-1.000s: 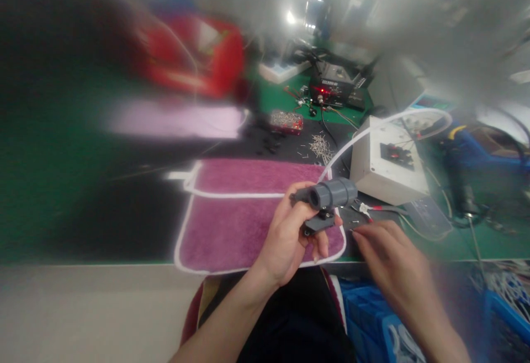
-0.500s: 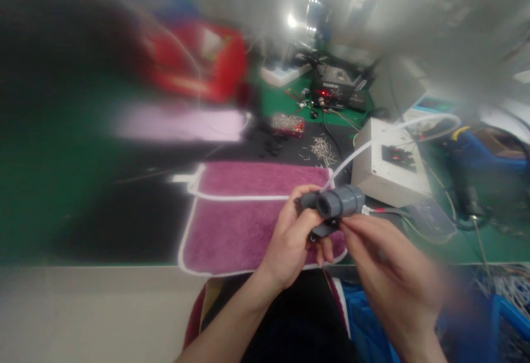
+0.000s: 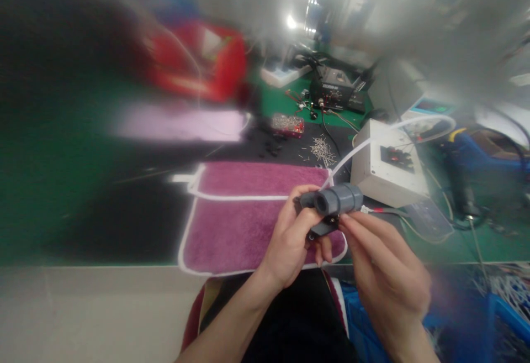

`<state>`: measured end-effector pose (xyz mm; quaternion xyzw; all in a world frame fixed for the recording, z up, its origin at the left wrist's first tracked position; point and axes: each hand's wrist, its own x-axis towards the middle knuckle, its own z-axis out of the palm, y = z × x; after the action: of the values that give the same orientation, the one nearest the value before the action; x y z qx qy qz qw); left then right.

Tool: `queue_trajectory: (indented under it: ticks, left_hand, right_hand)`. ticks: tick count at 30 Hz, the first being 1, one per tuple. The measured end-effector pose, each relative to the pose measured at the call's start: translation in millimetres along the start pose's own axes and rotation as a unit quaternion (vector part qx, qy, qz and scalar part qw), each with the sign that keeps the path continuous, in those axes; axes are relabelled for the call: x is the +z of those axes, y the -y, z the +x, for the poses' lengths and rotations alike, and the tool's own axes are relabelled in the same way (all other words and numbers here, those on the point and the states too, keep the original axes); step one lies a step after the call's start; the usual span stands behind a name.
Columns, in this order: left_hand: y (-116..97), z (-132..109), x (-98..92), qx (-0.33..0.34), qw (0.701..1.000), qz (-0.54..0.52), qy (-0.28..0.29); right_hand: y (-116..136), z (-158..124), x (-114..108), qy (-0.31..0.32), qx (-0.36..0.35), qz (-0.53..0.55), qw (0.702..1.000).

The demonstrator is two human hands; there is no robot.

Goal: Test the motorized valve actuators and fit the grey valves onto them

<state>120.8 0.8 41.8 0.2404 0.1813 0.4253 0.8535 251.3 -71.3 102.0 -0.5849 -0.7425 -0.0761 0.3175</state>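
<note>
My left hand [image 3: 290,238] is wrapped round a dark grey device with a ribbed cylindrical barrel [image 3: 339,199], held above the purple cloth [image 3: 236,230]. A white tube [image 3: 350,158] runs up from behind the device towards the white box. Below the barrel a flat dark part sticks out, with small shiny round spots on it. My right hand [image 3: 385,269] is closed in a pinch, its fingertips against the underside of the barrel near that flat part. Whatever lies between those fingertips is hidden or too small to name.
Loose screws [image 3: 323,151] lie in a pile beyond the cloth, beside a clear box of screws [image 3: 287,125]. On the right stands a white box [image 3: 387,164] with cables. Behind are a black control unit [image 3: 335,89] and a blurred red bin [image 3: 194,64].
My right hand has turned slightly, its knuckles shifting left, while its fingertips stay at the device. The red light on the black unit no longer shows.
</note>
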Motion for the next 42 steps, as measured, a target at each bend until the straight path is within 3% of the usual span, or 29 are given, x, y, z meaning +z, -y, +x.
queue_trajectory:
  ticks: [6,11,14,18,24,29,33,38,42]
  left_hand:
    - [-2,-2,0.1,-0.009,1.000,-0.001,0.002]
    - [0,-1,-1.4,-0.004,1.000,-0.015,-0.003]
    - [1,-1,-3.4,-0.008,1.000,-0.012,0.019]
    - [-7,-8,-1.0,-0.029,0.998,0.015,0.049]
    - [-15,-42,8.3,-0.076,0.991,0.081,0.070]
    - [-5,-65,17.0,-0.064,0.992,0.108,0.019]
    - [-3,-69,21.4,-0.095,0.989,0.113,0.018]
    - [1,-68,20.2,-0.092,0.990,0.097,0.055]
    - [6,-69,17.7,-0.074,0.987,0.122,0.067]
  right_hand:
    - [-2,-7,6,0.008,-0.036,0.023,0.999]
    - [-1,-6,0,0.031,-0.013,0.061,0.998]
    - [2,-3,-11,0.003,0.033,0.105,0.994]
    - [1,3,-25,-0.051,0.145,0.141,0.978]
    - [4,-2,-36,0.014,0.107,0.183,0.977]
    - [8,-16,-52,0.072,0.114,0.191,0.972]
    - [-27,-27,-54,0.096,0.134,0.084,0.983]
    - [-93,-53,-42,0.166,0.048,-0.076,0.982]
    - [-106,-62,-35,0.177,0.018,-0.104,0.978]
